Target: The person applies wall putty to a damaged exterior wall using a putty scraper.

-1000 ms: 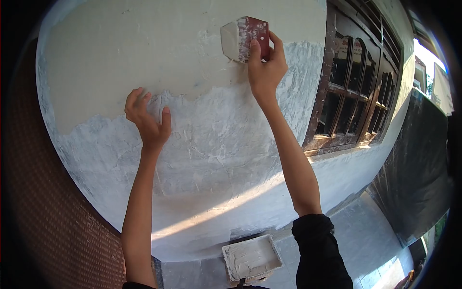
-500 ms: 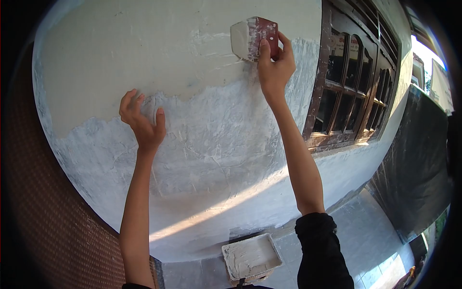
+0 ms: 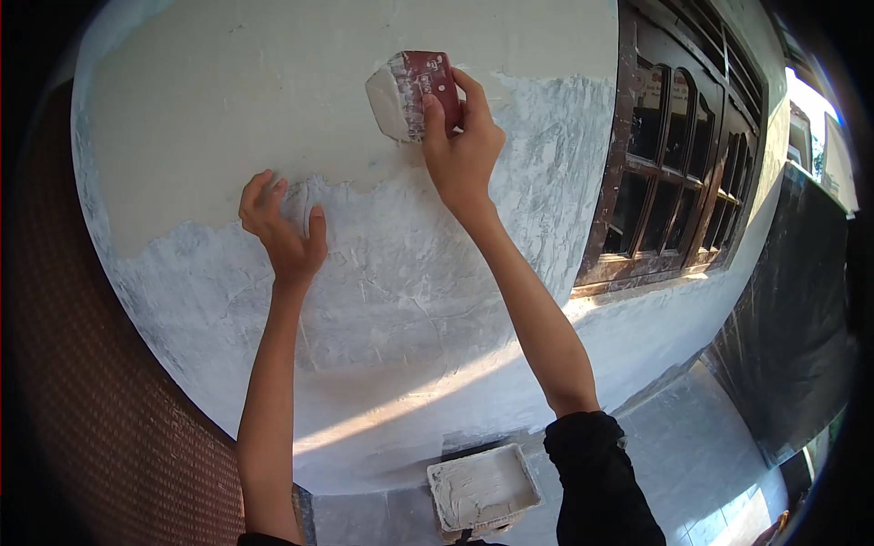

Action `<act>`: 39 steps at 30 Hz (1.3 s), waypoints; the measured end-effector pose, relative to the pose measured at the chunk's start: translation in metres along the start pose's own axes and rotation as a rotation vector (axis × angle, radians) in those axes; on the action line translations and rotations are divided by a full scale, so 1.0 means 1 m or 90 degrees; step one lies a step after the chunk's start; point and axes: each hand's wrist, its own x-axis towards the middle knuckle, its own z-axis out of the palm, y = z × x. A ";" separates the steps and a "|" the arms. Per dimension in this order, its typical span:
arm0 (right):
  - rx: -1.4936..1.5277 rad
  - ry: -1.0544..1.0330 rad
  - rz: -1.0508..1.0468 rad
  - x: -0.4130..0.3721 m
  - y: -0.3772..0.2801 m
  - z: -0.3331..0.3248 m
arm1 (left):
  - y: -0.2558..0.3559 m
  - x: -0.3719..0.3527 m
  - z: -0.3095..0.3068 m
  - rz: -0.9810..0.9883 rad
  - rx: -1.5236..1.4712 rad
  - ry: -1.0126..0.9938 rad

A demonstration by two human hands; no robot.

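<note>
In my right hand (image 3: 464, 150) is a flat dark-red putty scraper (image 3: 428, 86), pinched between thumb and fingers. Its left end is coated in pale putty and lies against the upper wall (image 3: 228, 109), over a smooth beige putty layer. My left hand (image 3: 284, 227) is raised to the wall at the left, fingers curled and apart from the thumb, near the ragged lower edge of that layer. Below the edge the wall surface (image 3: 391, 300) is rough, patchy grey-white.
Down on the tiled floor (image 3: 637, 464), a white tray (image 3: 537, 482) holds pale putty. A dark wooden window (image 3: 678, 164) with glass panes is set in the wall at right. Black sheeting (image 3: 783, 318) hangs farther right, and a brown woven panel (image 3: 118, 391) borders the left.
My right hand has swept the scraper left and slightly down across the putty layer. My left hand keeps about the same place on the wall; the whole view has shifted a little.
</note>
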 end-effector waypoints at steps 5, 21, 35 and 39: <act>-0.148 0.130 0.025 0.025 0.034 -0.067 | 0.002 0.000 -0.001 0.005 0.007 -0.006; -0.111 0.191 0.117 -0.002 0.049 -0.100 | 0.002 0.000 0.002 0.027 0.006 0.006; -0.102 0.154 0.053 -0.008 0.040 -0.081 | 0.000 0.000 -0.001 0.021 0.011 -0.003; 0.050 0.135 0.179 0.002 0.051 -0.102 | 0.001 0.001 -0.001 0.029 0.014 -0.010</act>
